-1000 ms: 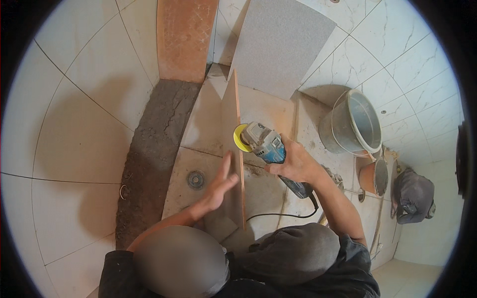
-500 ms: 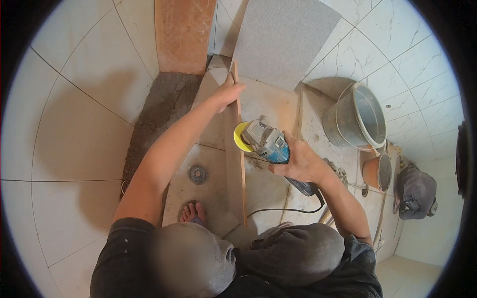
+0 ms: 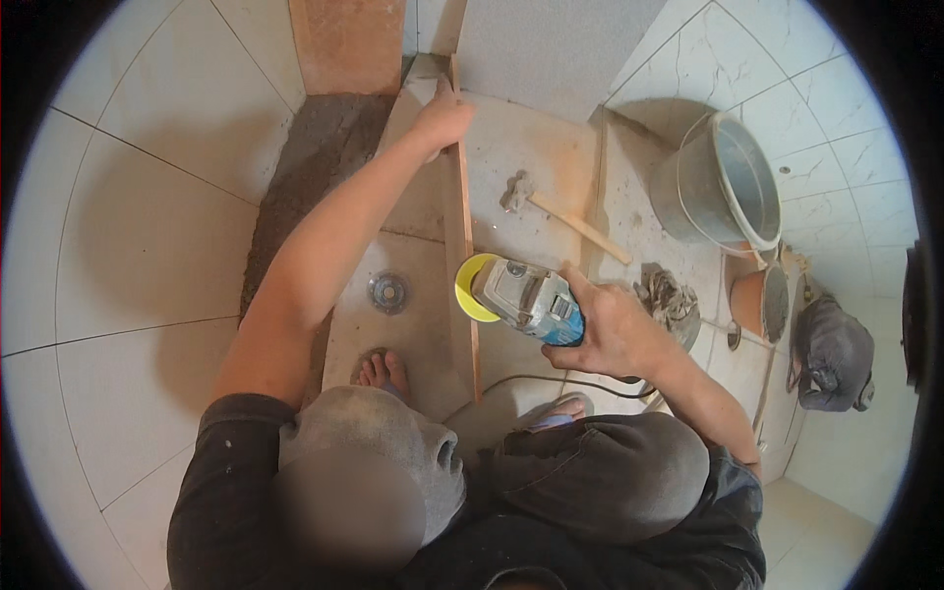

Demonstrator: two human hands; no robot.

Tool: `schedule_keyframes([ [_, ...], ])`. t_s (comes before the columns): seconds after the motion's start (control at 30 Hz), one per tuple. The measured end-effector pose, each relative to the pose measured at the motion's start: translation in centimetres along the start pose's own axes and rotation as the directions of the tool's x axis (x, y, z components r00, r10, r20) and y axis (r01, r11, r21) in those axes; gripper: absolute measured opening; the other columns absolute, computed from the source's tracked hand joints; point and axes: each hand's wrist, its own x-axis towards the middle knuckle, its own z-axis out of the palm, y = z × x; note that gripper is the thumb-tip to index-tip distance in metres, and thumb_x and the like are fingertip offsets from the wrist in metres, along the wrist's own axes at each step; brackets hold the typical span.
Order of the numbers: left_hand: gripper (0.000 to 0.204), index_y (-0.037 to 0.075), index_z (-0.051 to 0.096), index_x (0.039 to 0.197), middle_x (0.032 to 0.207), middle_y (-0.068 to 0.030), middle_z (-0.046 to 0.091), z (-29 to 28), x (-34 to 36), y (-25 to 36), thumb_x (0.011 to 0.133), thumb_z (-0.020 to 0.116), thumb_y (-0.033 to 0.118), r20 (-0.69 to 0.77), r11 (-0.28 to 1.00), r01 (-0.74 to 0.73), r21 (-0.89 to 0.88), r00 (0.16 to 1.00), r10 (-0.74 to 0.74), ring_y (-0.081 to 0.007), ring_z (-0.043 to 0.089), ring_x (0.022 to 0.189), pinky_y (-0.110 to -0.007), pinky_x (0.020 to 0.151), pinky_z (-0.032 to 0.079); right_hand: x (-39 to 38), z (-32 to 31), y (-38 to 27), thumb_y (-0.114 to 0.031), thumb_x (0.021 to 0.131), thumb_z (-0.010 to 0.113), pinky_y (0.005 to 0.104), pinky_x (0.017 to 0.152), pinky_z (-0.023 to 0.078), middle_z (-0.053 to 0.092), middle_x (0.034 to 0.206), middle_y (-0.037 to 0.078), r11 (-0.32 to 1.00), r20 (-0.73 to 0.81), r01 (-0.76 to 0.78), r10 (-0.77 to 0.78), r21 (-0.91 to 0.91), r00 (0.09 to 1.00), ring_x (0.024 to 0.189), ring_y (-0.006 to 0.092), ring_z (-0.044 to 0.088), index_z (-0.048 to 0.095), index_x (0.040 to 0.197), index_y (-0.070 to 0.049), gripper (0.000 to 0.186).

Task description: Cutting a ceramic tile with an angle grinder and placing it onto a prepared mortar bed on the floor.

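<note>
My left hand is closed around the far end of a long tile strip, which stands on edge and shows its reddish-brown side. In my right hand is an angle grinder with a grey head and blue body. Its yellow-rimmed disc is at the strip's edge, nearer the strip's close end; whether it cuts into the tile cannot be made out. A wooden-handled hammer lies on the floor beyond the grinder. My palm hides part of the grinder's rear.
A grey bucket and a smaller orange container stand at the right, near a crumpled cloth. A round drain lies left of the strip. A large grey tile leans at the back. The grinder's cord crosses the floor.
The grinder has shifted along the strip toward its near end. The hammer, mostly hidden before, now shows. My left hand keeps its hold; the whole view has shifted slightly.
</note>
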Motion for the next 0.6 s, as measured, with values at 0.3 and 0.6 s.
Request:
schedule_keyframes([
  [0.3, 0.086, 0.005, -0.004, 0.165, 0.133, -0.0233, 0.053, 1.0, 1.8, -1.6, 0.101, 0.05, 0.024, -0.08, 0.974, -0.118, 0.192, 0.988, 0.135, -0.0314, 0.058, 0.104, -0.05, 0.081, 0.054, -3.3, 1.3, 1.3, -0.034, 0.071, 0.084, 0.0492, 0.072, 0.058, 0.07, 0.084, 0.023, 0.989, 0.092, 0.137, -0.131, -0.061, 0.987, 0.08, 0.0433, 0.071, 0.051, 0.12, -0.002, 0.067],
  [0.6, 0.084, 0.011, 0.0, 0.166, 0.131, -0.0225, 0.054, 1.7, 1.1, -0.6, 0.101, 0.051, 0.026, -0.089, 0.987, -0.066, 0.147, 0.993, 0.08, -0.031, 0.058, 0.104, -0.049, 0.077, 0.054, -4.4, 1.4, 1.9, -0.036, 0.07, 0.086, 0.0486, 0.073, 0.058, 0.071, 0.089, 0.021, 0.977, 0.16, 0.188, -0.171, -0.099, 0.972, 0.082, 0.0415, 0.071, 0.049, 0.123, -0.003, 0.072],
])
